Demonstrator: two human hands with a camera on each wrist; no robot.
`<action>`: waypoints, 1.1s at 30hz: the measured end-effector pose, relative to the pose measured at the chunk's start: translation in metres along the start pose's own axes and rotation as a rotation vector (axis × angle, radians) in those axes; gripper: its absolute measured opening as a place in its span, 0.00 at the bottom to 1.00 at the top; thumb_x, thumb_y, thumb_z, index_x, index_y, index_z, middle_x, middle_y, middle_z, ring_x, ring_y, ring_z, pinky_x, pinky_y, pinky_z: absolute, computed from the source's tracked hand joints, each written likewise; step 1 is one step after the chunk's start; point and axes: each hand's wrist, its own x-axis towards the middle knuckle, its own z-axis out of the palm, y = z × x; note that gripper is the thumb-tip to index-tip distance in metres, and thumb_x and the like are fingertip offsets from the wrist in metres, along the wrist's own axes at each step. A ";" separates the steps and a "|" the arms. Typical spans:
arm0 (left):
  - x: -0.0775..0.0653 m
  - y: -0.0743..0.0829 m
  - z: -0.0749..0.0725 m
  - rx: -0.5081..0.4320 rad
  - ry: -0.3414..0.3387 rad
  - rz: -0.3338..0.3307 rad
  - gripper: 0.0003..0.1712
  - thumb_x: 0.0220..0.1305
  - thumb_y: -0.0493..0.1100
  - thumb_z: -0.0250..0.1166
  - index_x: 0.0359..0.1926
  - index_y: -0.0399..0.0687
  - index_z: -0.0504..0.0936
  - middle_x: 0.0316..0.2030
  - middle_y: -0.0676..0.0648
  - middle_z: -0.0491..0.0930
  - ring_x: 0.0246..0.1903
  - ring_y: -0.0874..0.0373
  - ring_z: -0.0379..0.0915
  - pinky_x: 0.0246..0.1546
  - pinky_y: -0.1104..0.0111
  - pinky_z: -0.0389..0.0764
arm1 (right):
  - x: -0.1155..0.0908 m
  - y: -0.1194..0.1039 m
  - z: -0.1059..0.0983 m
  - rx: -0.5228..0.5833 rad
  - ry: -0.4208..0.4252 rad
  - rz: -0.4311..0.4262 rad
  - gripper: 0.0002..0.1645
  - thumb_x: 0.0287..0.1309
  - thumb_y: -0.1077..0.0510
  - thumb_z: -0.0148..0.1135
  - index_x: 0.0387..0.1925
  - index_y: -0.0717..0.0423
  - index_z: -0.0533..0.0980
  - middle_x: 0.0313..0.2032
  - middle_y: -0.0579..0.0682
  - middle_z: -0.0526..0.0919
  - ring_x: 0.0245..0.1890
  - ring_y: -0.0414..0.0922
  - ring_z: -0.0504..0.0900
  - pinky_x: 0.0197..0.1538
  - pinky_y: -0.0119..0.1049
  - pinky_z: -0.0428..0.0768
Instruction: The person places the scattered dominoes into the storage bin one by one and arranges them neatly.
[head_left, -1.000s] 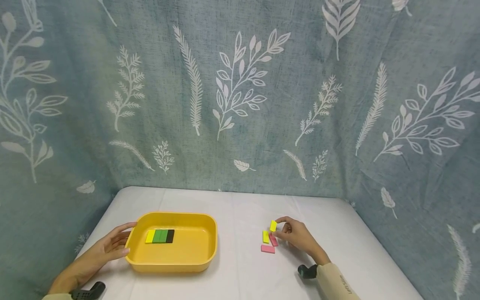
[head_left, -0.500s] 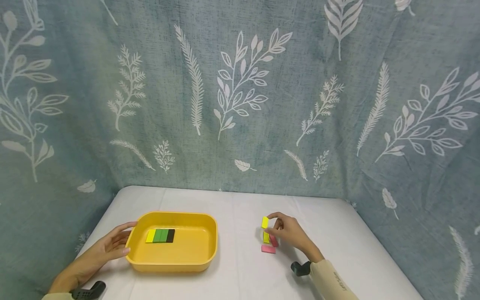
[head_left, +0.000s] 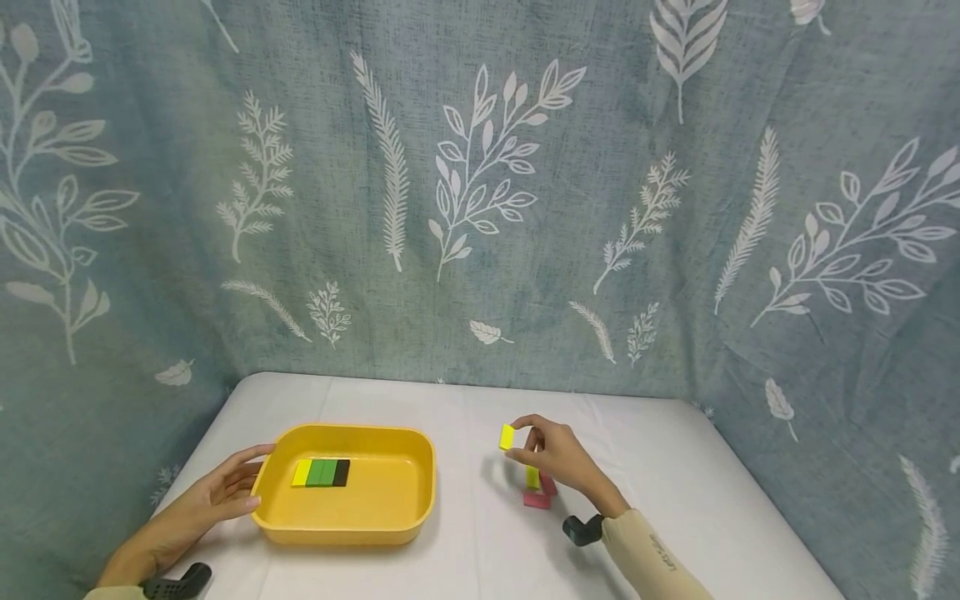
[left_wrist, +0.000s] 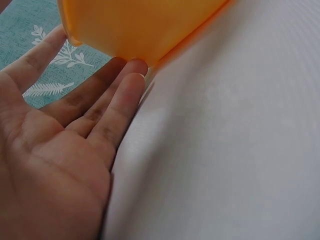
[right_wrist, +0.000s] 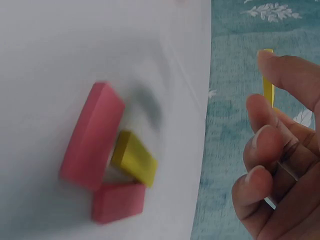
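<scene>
My right hand (head_left: 562, 457) pinches a yellow block (head_left: 507, 437) between thumb and fingers, held up over the white table. In the right wrist view the held block (right_wrist: 268, 90) appears edge-on. Beneath and beside that hand lie another yellow block (head_left: 532, 477) and two pink blocks, one (head_left: 537, 501) nearer me and one (head_left: 548, 484) partly behind the yellow. My left hand (head_left: 213, 493) rests its extended fingers against the left side of a yellow tray (head_left: 386, 496); the left wrist view shows fingertips at the tray's wall (left_wrist: 135, 30).
Inside the tray, a side-by-side row has a yellow block (head_left: 302, 472), two green blocks (head_left: 321, 472) and a black block (head_left: 341, 472). A leaf-patterned blue-green curtain (head_left: 480, 250) surrounds the back and sides of the white table (head_left: 480, 558).
My right hand has carried the pinched yellow block left and slightly up, away from the loose blocks. The left hand and the tray have stayed in place.
</scene>
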 end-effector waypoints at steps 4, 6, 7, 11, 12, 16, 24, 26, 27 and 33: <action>0.001 0.000 -0.001 -0.001 -0.010 0.012 0.44 0.74 0.47 0.63 0.82 0.52 0.50 0.75 0.29 0.54 0.72 0.31 0.54 0.66 0.41 0.68 | 0.004 -0.009 0.003 -0.005 0.013 -0.018 0.28 0.60 0.46 0.75 0.57 0.52 0.79 0.25 0.40 0.81 0.20 0.38 0.71 0.26 0.31 0.71; 0.002 -0.001 -0.001 -0.004 -0.012 0.007 0.44 0.74 0.47 0.63 0.82 0.52 0.50 0.76 0.29 0.54 0.72 0.31 0.54 0.66 0.40 0.69 | 0.005 -0.012 0.005 0.004 0.015 -0.018 0.27 0.60 0.46 0.75 0.56 0.52 0.79 0.25 0.40 0.81 0.20 0.39 0.71 0.25 0.31 0.71; 0.002 -0.001 -0.001 -0.007 -0.007 -0.001 0.44 0.74 0.48 0.64 0.82 0.52 0.50 0.76 0.29 0.54 0.72 0.32 0.54 0.66 0.41 0.69 | 0.006 -0.014 0.006 0.010 0.016 -0.016 0.27 0.60 0.46 0.75 0.56 0.52 0.79 0.25 0.40 0.81 0.20 0.39 0.71 0.26 0.31 0.71; 0.002 -0.004 0.000 -0.017 -0.005 -0.010 0.45 0.73 0.48 0.64 0.82 0.52 0.50 0.76 0.30 0.54 0.73 0.31 0.53 0.66 0.40 0.68 | 0.009 -0.021 0.011 0.024 0.012 -0.016 0.27 0.59 0.47 0.76 0.56 0.51 0.79 0.25 0.40 0.81 0.19 0.38 0.70 0.25 0.31 0.70; 0.002 -0.004 0.000 -0.018 -0.006 -0.005 0.45 0.74 0.48 0.63 0.82 0.51 0.49 0.76 0.29 0.53 0.73 0.30 0.53 0.66 0.40 0.68 | 0.010 -0.023 0.012 0.025 0.011 -0.019 0.27 0.59 0.47 0.76 0.56 0.51 0.79 0.25 0.40 0.81 0.19 0.38 0.70 0.25 0.30 0.70; 0.002 -0.005 0.000 -0.013 0.002 -0.011 0.45 0.73 0.49 0.64 0.82 0.50 0.50 0.76 0.29 0.54 0.73 0.31 0.53 0.66 0.41 0.68 | 0.014 -0.030 0.018 0.026 0.005 -0.028 0.28 0.58 0.47 0.77 0.56 0.51 0.79 0.24 0.40 0.80 0.18 0.37 0.69 0.24 0.29 0.69; 0.004 0.000 -0.002 0.000 0.010 -0.010 0.44 0.73 0.48 0.64 0.81 0.52 0.51 0.75 0.30 0.56 0.71 0.33 0.57 0.65 0.44 0.71 | 0.023 -0.045 0.030 0.039 -0.024 -0.029 0.28 0.58 0.45 0.76 0.57 0.48 0.79 0.24 0.41 0.81 0.19 0.38 0.71 0.25 0.29 0.71; 0.003 0.001 -0.002 0.001 0.008 -0.008 0.44 0.73 0.48 0.64 0.81 0.52 0.50 0.75 0.30 0.56 0.71 0.33 0.57 0.65 0.44 0.71 | 0.025 -0.049 0.033 0.041 -0.027 -0.036 0.28 0.58 0.45 0.76 0.57 0.47 0.79 0.25 0.41 0.81 0.20 0.38 0.72 0.25 0.29 0.71; 0.003 0.001 -0.002 0.001 0.005 -0.004 0.44 0.73 0.48 0.63 0.81 0.51 0.50 0.75 0.29 0.56 0.71 0.32 0.57 0.65 0.43 0.71 | 0.027 -0.051 0.035 0.045 -0.028 -0.042 0.28 0.58 0.45 0.76 0.57 0.48 0.79 0.25 0.41 0.81 0.20 0.38 0.72 0.25 0.30 0.72; 0.001 0.001 -0.001 0.004 0.002 -0.007 0.45 0.73 0.48 0.64 0.81 0.51 0.50 0.75 0.28 0.55 0.72 0.31 0.55 0.66 0.43 0.70 | 0.034 -0.062 0.047 0.041 -0.047 -0.085 0.28 0.58 0.45 0.76 0.57 0.49 0.79 0.25 0.40 0.81 0.20 0.37 0.73 0.26 0.29 0.73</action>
